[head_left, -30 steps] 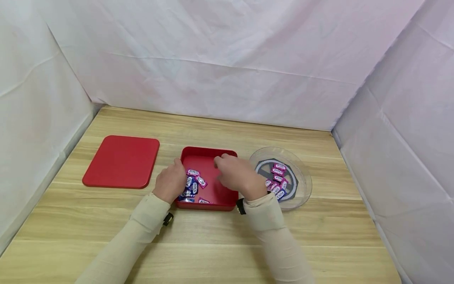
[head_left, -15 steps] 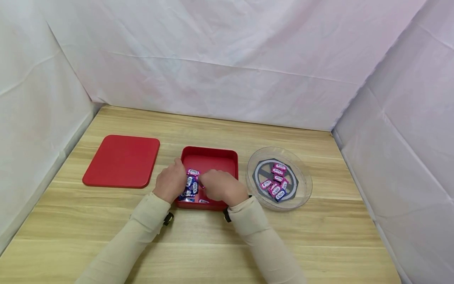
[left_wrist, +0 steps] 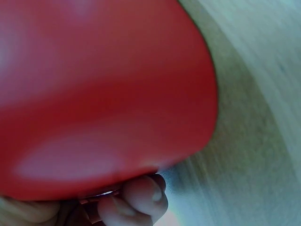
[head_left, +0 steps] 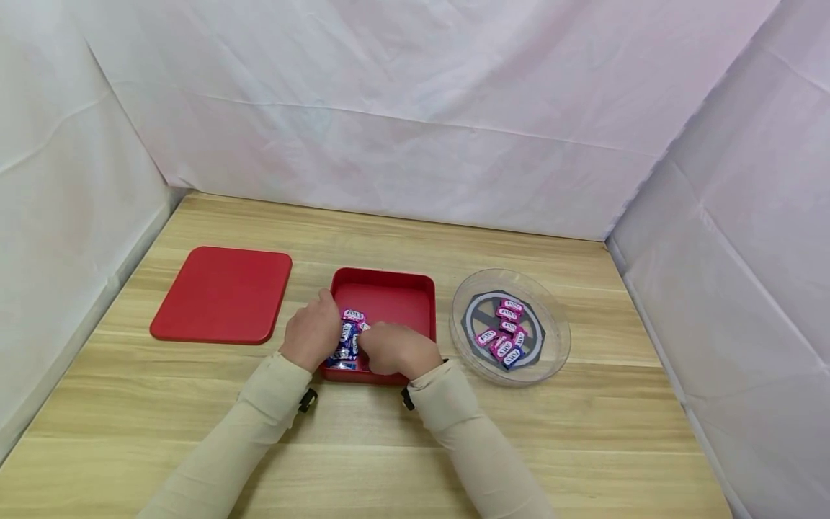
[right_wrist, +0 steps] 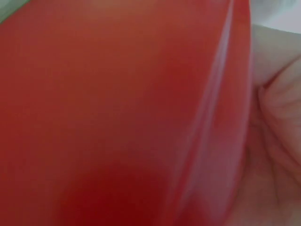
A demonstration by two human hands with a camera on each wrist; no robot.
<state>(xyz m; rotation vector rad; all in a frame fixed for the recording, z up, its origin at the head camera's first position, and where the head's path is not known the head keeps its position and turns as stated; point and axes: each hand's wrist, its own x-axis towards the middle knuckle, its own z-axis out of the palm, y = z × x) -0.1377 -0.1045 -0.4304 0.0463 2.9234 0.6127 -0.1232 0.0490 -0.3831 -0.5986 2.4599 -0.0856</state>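
Note:
A red box [head_left: 389, 303] without its lid stands in the middle of the table, holding several wrapped candies, blue [head_left: 346, 346] and pink [head_left: 353, 315], along its left side. My left hand [head_left: 313, 331] grips the box's left wall; in the left wrist view its curled fingers [left_wrist: 141, 195] show at the red edge. Inside the box, over its front part, my right hand [head_left: 397, 349] reaches down beside the candies with its fingers bent. Its fingertips are hidden, and I cannot tell whether they pinch a candy. The right wrist view is filled by the box's red wall [right_wrist: 117, 94] and part of the palm.
To the right stands a round clear dish [head_left: 558, 328] with several pink candies [head_left: 509, 310] and a blue candy [head_left: 512, 357]. A flat red lid [head_left: 223, 295] lies on the left of the wooden table [head_left: 363, 454]. White cloth [head_left: 415, 108] hangs behind and at both sides.
My right hand has moved left and toward me, from over the box's right side down to the candies, uncovering the dish's left edge. The left hand has stayed on the box wall.

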